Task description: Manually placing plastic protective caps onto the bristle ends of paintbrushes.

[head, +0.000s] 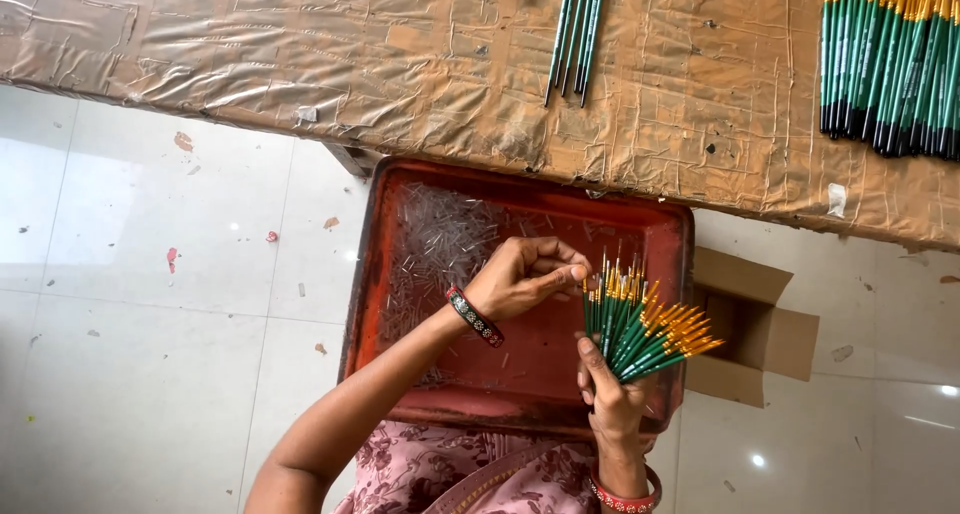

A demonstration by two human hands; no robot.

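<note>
Brushes (pixel 640 329) green, yellow-tipped; tray (pixel 520 374) red; table cover (pixel 400 64) tan, creased; dress (pixel 470 479) pink floral; bangles (pixel 474 316) red.

A floor of large glossy white tiles (pixel 150 304) fills most of the view, speckled with small reddish scraps and bits of debris, and bright spots of reflected light show at the lower right. Along the top runs a long desk (pixel 300 54) wrapped in wrinkled brown tape. An open brown cardboard box (pixel 755 324) sits on the floor beneath its edge.
</note>
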